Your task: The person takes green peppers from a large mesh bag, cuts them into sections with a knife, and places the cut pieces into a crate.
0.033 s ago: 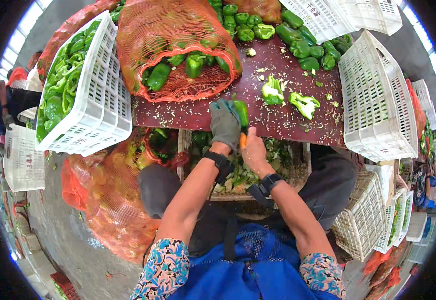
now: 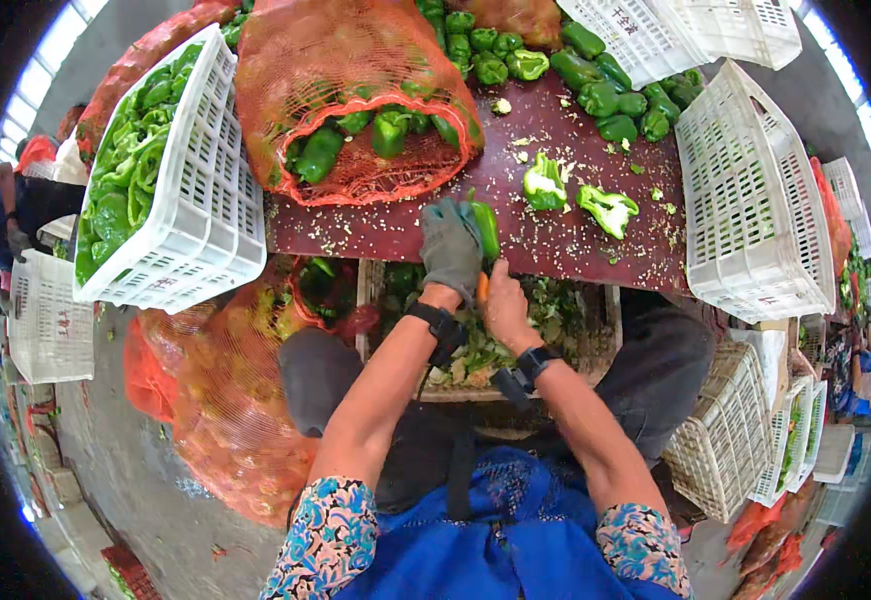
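Note:
In a grey glove, my left hand (image 2: 451, 245) is closed around a green bell pepper (image 2: 487, 231) at the near edge of the dark red tabletop (image 2: 596, 250). The pepper shows along the right side of the glove. My bare right hand (image 2: 507, 305) grips an orange-handled tool (image 2: 483, 286) just below the pepper; its working end is hidden behind the glove and pepper. Two cut pepper pieces, a nearer half (image 2: 609, 209) and another piece (image 2: 545, 184), lie on the table to the right, among scattered pale seeds.
An orange mesh sack (image 2: 356, 60) of peppers opens toward me. Whole green peppers (image 2: 616, 100) are heaped at the back. A white crate (image 2: 206, 200) of cut peppers stands left, another white crate (image 2: 746, 190) right. Below the table edge, a wooden-rimmed box (image 2: 613, 340) holds green and pale scraps.
My right hand and the orange handle have shifted slightly left and down. The pepper has shifted a little to the right. My left hand has barely moved.

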{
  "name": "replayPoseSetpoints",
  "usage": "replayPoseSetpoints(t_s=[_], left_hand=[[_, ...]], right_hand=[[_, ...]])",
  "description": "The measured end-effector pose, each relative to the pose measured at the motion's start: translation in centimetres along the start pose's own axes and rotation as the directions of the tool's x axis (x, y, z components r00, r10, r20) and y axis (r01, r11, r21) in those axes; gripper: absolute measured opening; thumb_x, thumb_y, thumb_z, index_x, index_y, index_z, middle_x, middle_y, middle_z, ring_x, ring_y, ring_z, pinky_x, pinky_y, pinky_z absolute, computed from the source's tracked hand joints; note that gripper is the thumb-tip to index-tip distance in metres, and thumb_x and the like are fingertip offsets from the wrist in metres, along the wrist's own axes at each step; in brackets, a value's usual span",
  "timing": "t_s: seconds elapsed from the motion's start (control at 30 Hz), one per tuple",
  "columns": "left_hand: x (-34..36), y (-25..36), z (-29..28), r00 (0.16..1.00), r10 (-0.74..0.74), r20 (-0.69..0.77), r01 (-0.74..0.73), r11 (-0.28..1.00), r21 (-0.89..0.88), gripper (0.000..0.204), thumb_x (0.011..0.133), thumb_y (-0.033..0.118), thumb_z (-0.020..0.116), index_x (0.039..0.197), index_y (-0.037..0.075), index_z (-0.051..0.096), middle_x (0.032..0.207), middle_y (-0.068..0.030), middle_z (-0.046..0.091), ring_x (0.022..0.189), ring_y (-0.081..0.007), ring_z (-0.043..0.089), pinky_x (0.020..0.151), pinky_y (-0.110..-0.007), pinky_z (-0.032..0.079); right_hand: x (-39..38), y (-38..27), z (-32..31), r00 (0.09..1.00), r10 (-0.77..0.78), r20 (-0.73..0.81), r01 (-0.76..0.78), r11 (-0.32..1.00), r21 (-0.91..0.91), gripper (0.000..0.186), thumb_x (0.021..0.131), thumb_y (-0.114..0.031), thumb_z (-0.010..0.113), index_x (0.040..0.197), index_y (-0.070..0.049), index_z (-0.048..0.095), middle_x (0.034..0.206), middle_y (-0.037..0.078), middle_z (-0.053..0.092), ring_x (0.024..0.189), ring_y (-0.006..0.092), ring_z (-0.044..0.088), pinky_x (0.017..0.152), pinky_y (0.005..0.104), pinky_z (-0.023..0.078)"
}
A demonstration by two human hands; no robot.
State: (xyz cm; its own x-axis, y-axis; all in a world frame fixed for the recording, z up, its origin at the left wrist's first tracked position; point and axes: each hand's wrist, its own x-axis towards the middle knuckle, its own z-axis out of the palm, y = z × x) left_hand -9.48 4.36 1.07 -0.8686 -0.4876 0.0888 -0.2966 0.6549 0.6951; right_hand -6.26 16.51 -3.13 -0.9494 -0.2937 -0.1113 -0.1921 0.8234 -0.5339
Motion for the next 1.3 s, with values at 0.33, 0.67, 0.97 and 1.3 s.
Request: replayPoseSetpoints(t_s=[0.33,0.67,0.97,1.3], left_hand=[[-0.6,-3.3,0.9,0.995,0.103,-0.013,-0.104,0.993,-0.057,0.067,0.085,0.032,0.065,0.139,0.006,0.035,0.130,-0.0237,0.041,0.115,-0.0451,0.050,0.091,-0.052,0.046],[0.6,-4.7,-0.4,0.917,-0.398,0.003,0.167,0.377,-0.911,0.028,0.082,0.008,0.052,0.109,0.003,0.049,0.091,-0.0081,0.063,0.076,-0.0182,0.064,0.060,-0.033,0.053],[1.2,-1.2,5.3,0.976,0.141,-0.164,-0.177,0.957,-0.230,0.055,0.090,0.025,0.058,0.138,0.004,0.040,0.131,-0.0250,0.048,0.118,-0.0372,0.049,0.100,-0.046,0.041],[8.2,-0.8,0.1,0.786,0.294,-0.544,-0.415,0.903,-0.111,0.032,0.079,0.011,0.059,0.108,-0.002,0.054,0.108,-0.0209,0.054,0.102,-0.0376,0.052,0.093,-0.047,0.042]], right_hand=[[0.6,2.1,1.0,0.992,-0.069,-0.106,0.098,0.948,0.302,0.017,0.092,-0.010,0.053,0.100,0.002,0.046,0.079,0.024,0.061,0.066,0.0394,0.061,0.057,0.0468,0.047],[0.6,2.9,0.0,0.993,0.068,0.098,-0.114,0.786,0.608,0.038,0.092,-0.007,0.041,0.129,0.000,0.045,0.070,0.008,0.058,0.049,0.0148,0.054,0.044,0.0304,0.045],[2.2,6.5,-2.5,0.985,0.109,-0.136,-0.030,0.875,0.483,0.030,0.083,-0.006,0.056,0.113,-0.003,0.051,0.068,0.017,0.061,0.055,0.0273,0.063,0.048,0.0388,0.050],[5.8,9.5,-5.5,0.937,0.349,0.028,-0.236,0.571,0.786,0.027,0.100,-0.020,0.034,0.111,-0.007,0.056,0.063,0.002,0.054,0.044,0.0107,0.048,0.036,0.0266,0.038]])
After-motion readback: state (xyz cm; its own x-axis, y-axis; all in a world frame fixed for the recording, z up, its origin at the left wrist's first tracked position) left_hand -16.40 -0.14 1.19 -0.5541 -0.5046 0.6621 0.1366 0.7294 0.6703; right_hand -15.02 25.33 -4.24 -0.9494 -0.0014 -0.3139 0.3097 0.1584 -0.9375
